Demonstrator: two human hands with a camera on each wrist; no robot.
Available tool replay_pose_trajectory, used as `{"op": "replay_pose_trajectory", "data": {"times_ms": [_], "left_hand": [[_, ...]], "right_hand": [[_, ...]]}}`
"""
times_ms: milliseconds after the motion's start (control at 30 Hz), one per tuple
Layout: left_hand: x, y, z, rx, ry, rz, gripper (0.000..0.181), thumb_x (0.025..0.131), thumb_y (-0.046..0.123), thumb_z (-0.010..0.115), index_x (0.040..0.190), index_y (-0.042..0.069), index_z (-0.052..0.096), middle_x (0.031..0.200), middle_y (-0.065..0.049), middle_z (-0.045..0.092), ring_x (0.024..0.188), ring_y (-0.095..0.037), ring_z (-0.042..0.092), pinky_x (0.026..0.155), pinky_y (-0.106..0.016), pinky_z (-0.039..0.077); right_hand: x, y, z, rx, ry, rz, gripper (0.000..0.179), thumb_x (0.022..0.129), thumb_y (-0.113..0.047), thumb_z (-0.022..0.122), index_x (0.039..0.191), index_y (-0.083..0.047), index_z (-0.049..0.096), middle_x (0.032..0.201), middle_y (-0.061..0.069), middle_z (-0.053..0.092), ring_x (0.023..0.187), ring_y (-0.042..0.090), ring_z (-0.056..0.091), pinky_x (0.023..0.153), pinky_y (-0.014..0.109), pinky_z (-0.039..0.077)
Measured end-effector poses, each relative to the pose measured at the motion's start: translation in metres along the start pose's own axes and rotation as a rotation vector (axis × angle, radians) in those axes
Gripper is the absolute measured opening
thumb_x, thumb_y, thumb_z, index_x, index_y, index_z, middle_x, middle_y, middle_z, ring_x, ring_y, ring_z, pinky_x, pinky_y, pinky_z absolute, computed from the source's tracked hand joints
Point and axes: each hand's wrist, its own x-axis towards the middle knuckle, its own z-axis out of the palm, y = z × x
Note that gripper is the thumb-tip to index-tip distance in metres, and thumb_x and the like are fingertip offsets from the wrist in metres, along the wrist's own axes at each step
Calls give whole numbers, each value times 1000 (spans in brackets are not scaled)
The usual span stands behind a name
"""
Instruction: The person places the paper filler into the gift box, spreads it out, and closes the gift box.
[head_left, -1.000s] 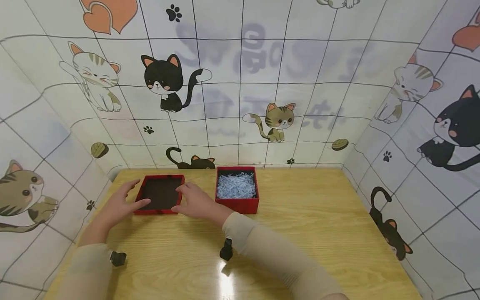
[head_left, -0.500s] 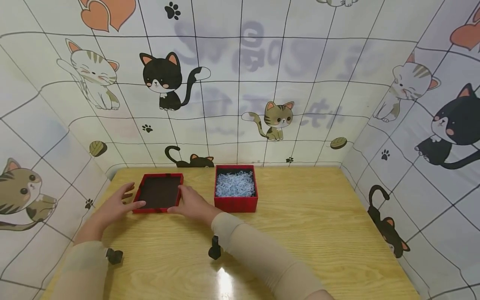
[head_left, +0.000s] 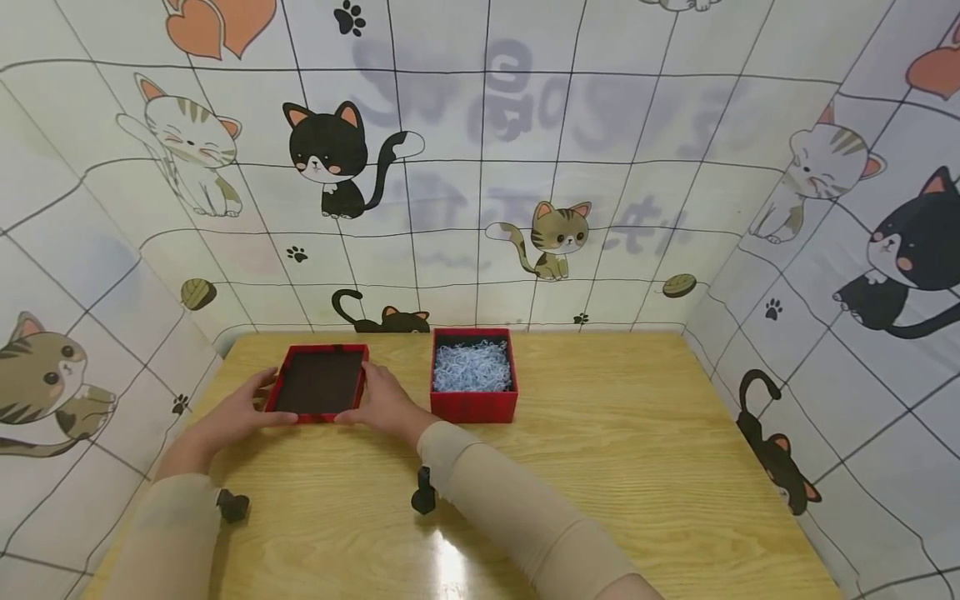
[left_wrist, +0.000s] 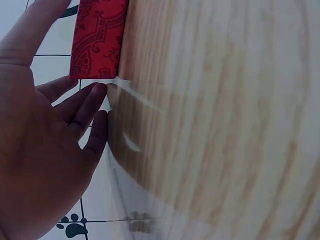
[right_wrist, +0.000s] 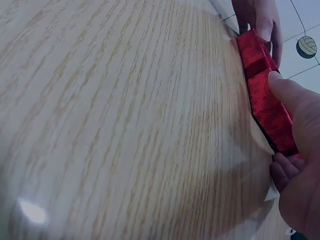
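Observation:
A shallow red box lid (head_left: 318,381) with a dark inside lies inside-up at the table's left. My left hand (head_left: 234,410) holds its left side, the thumb at the near left corner and the fingers along the side. My right hand (head_left: 386,406) grips the near right corner, its thumb on the near edge. In the left wrist view, fingertips (left_wrist: 95,95) meet the end of the lid's patterned red wall (left_wrist: 99,45). In the right wrist view the right thumb (right_wrist: 287,92) presses the lid's red wall (right_wrist: 270,112); part of the right fingers is hidden.
Right of the lid stands a deep red box (head_left: 474,408), open at the top, with light blue shredded paper (head_left: 471,367) in it. Both sit near the back edge of the wooden table (head_left: 600,467). A cat-patterned sheet (head_left: 450,167) surrounds the table at the back and sides.
Both hands have closed in on the lid's sides. The left fingers, spread apart from it before, now touch it; the right hand has shifted slightly left. The deep box has stayed put.

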Motion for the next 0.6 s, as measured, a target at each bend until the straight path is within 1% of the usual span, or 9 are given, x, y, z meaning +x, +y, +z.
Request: {"op": "replay_pose_trajectory", "data": {"times_ms": [167,233,400,500,600], "left_hand": [[2,0,1,0,-16,15,122,94,39,90,176,-1,8,172,-37,25,150,-59,35,118,-78,35],[4,0,1,8,-19,19,123,93,39,91,176,2,8,173,-36,25,150,-59,36,119,-77,35],[8,-1,2,7,-18,37,126,92,37,93,177,5,6,171,-37,27,147,-60,42,117,-75,39],[9,-2,2,11,-6,42,126,91,36,94,178,6,8,171,-36,29,145,-59,46,116,-73,41],[10,-1,2,21,5,38,126,91,36,95,178,6,9,171,-35,31,144,-56,49,115,-70,44]], "right_hand": [[1,1,2,-13,6,-7,120,88,-50,95,177,-10,25,178,7,35,163,24,34,130,34,32],[1,2,3,-27,6,-10,122,87,-51,95,177,-10,23,178,7,34,164,25,33,130,34,31],[2,3,5,-66,9,-5,123,87,-54,94,178,-11,22,178,8,35,163,25,34,130,34,32],[4,4,7,-57,27,-2,123,86,-52,95,177,-11,24,177,7,37,162,26,36,130,34,33],[5,5,9,-26,41,-2,123,86,-51,96,177,-9,24,177,8,38,162,26,36,130,34,33]]}}
